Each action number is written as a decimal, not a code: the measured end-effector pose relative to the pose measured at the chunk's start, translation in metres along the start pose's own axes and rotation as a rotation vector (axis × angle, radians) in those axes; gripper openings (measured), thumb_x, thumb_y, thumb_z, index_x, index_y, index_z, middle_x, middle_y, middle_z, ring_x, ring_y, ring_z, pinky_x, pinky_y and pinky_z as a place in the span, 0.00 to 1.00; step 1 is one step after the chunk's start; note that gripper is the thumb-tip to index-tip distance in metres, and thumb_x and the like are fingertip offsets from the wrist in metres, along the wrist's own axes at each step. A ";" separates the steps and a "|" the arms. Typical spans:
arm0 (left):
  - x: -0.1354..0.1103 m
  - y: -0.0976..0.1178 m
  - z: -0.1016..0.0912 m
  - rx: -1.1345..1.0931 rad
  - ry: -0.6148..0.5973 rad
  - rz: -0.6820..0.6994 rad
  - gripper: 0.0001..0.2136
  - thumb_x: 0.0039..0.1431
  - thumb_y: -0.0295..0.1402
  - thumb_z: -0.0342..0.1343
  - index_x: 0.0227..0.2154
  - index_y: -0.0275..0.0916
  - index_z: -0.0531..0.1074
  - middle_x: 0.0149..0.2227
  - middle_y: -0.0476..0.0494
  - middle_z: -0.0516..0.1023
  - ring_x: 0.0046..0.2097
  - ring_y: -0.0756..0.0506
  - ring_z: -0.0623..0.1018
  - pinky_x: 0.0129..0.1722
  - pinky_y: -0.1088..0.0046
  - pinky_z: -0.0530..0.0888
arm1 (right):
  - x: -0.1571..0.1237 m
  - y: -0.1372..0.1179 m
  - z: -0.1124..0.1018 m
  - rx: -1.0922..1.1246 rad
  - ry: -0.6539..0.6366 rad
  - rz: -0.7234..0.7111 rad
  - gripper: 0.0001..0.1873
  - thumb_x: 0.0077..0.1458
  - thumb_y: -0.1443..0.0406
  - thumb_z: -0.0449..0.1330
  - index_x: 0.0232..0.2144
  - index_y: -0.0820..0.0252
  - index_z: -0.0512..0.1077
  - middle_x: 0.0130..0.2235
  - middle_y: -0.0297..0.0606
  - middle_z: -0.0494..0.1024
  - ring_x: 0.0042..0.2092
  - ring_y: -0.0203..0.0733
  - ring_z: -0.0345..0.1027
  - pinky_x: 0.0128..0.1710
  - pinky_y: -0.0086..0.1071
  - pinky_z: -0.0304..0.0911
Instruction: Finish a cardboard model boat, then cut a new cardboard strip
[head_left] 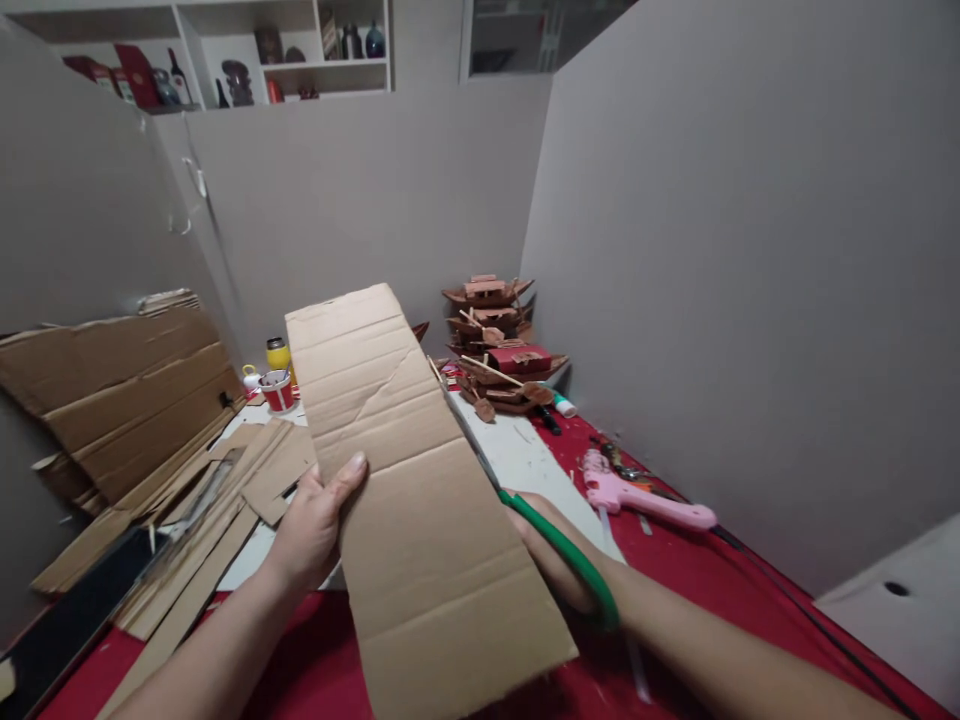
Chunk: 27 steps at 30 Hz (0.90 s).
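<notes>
A long piece of corrugated cardboard [420, 510] is tilted up in front of me, with creases running across it. My left hand [319, 515] grips its left edge, thumb on the face and fingers behind. At the right edge my right hand [551, 550] is closed on green-handled scissors [566, 550]. Their blade lies along the cardboard's right edge; the other blade and most of my right fingers are hidden behind the handle and the cardboard.
Cardboard sheets and strips [142, 400] are piled at left. Several brown model boats [499, 360] are stacked at the back. A pink glue gun [645, 500] with a cable lies right on the red tablecloth [675, 580]. A red-and-white cup [277, 392] stands back left; grey walls enclose the table.
</notes>
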<state>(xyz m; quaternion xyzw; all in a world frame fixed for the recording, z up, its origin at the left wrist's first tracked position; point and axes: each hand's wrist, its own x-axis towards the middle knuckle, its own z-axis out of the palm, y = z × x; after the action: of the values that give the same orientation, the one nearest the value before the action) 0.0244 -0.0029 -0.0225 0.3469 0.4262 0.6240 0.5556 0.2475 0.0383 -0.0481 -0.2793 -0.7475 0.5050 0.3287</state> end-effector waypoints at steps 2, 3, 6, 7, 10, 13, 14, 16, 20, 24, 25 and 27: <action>0.000 0.003 -0.002 -0.013 0.009 -0.010 0.18 0.48 0.35 0.64 0.43 0.37 0.75 0.35 0.43 0.82 0.35 0.43 0.81 0.36 0.71 0.77 | -0.001 -0.002 0.001 -0.015 0.020 -0.005 0.23 0.58 0.52 0.50 0.39 0.64 0.75 0.40 0.39 0.77 0.40 0.47 0.67 0.40 0.34 0.65; 0.001 0.005 -0.004 -0.022 0.008 -0.022 0.17 0.48 0.36 0.65 0.41 0.37 0.76 0.33 0.43 0.82 0.35 0.43 0.81 0.36 0.71 0.76 | -0.001 -0.002 0.001 -0.019 0.027 -0.003 0.23 0.58 0.52 0.50 0.38 0.64 0.75 0.39 0.39 0.77 0.39 0.47 0.67 0.40 0.34 0.65; 0.005 0.013 -0.010 -0.066 -0.023 -0.035 0.15 0.47 0.38 0.64 0.37 0.35 0.77 0.31 0.41 0.82 0.37 0.39 0.81 0.39 0.67 0.76 | -0.003 -0.001 0.001 -0.028 0.017 -0.024 0.23 0.59 0.52 0.49 0.39 0.64 0.75 0.39 0.38 0.77 0.40 0.47 0.67 0.40 0.34 0.65; 0.007 0.016 -0.012 -0.078 -0.026 -0.026 0.16 0.47 0.40 0.63 0.36 0.34 0.77 0.31 0.41 0.82 0.38 0.38 0.81 0.40 0.65 0.76 | -0.003 0.000 0.001 -0.039 0.002 -0.044 0.23 0.59 0.52 0.49 0.39 0.64 0.75 0.39 0.38 0.77 0.41 0.47 0.67 0.41 0.34 0.65; 0.012 0.022 -0.018 -0.046 -0.008 -0.038 0.15 0.46 0.39 0.64 0.35 0.34 0.78 0.31 0.40 0.82 0.37 0.36 0.81 0.39 0.62 0.77 | -0.003 0.000 0.002 -0.057 -0.056 -0.071 0.24 0.60 0.52 0.48 0.39 0.63 0.75 0.41 0.38 0.77 0.42 0.47 0.67 0.44 0.35 0.64; 0.013 0.024 -0.020 0.033 -0.019 -0.028 0.19 0.45 0.35 0.65 0.41 0.34 0.76 0.35 0.38 0.82 0.38 0.36 0.80 0.40 0.61 0.76 | -0.001 0.001 0.001 -0.067 -0.092 -0.065 0.24 0.60 0.51 0.48 0.39 0.63 0.75 0.42 0.39 0.77 0.43 0.48 0.67 0.46 0.36 0.64; 0.013 0.024 -0.020 0.042 -0.029 -0.005 0.21 0.45 0.35 0.65 0.45 0.34 0.75 0.38 0.38 0.82 0.39 0.36 0.80 0.41 0.60 0.76 | -0.001 0.002 0.001 -0.071 -0.097 -0.067 0.24 0.59 0.51 0.48 0.40 0.63 0.75 0.42 0.40 0.77 0.44 0.49 0.67 0.46 0.37 0.64; 0.011 0.023 -0.019 0.042 -0.051 0.028 0.26 0.45 0.35 0.65 0.49 0.35 0.72 0.41 0.36 0.81 0.41 0.35 0.80 0.43 0.59 0.75 | -0.001 0.005 -0.001 -0.067 -0.096 -0.064 0.23 0.59 0.51 0.49 0.41 0.62 0.75 0.40 0.40 0.77 0.44 0.50 0.67 0.48 0.39 0.63; 0.009 0.019 -0.018 0.037 -0.083 0.043 0.27 0.45 0.36 0.65 0.51 0.35 0.71 0.43 0.35 0.80 0.44 0.34 0.79 0.46 0.57 0.74 | -0.001 0.021 -0.001 0.012 -0.086 -0.030 0.20 0.57 0.53 0.54 0.41 0.61 0.75 0.36 0.41 0.79 0.43 0.52 0.68 0.48 0.43 0.63; 0.010 0.015 -0.019 0.049 -0.109 0.079 0.28 0.47 0.37 0.64 0.53 0.36 0.69 0.45 0.36 0.79 0.47 0.34 0.77 0.48 0.57 0.73 | 0.000 0.031 0.003 0.221 -0.076 0.093 0.18 0.52 0.56 0.60 0.41 0.61 0.76 0.33 0.39 0.79 0.39 0.51 0.70 0.43 0.43 0.66; 0.010 0.014 -0.020 0.056 -0.111 0.085 0.29 0.48 0.37 0.64 0.54 0.37 0.68 0.46 0.36 0.79 0.47 0.35 0.77 0.48 0.58 0.73 | 0.001 0.030 0.003 0.240 -0.068 0.098 0.18 0.51 0.57 0.60 0.41 0.62 0.75 0.34 0.39 0.78 0.38 0.50 0.70 0.42 0.43 0.66; 0.011 0.013 -0.020 0.069 -0.102 0.092 0.30 0.49 0.37 0.63 0.56 0.38 0.66 0.47 0.36 0.78 0.48 0.35 0.77 0.48 0.59 0.73 | 0.001 0.026 0.003 0.210 -0.064 0.075 0.19 0.50 0.58 0.62 0.41 0.64 0.75 0.34 0.39 0.78 0.37 0.48 0.70 0.42 0.42 0.66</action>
<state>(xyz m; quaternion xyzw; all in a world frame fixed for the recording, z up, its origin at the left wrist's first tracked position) -0.0007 0.0043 -0.0187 0.4163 0.4024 0.6152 0.5350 0.2469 0.0464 -0.0727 -0.2547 -0.6898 0.6010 0.3131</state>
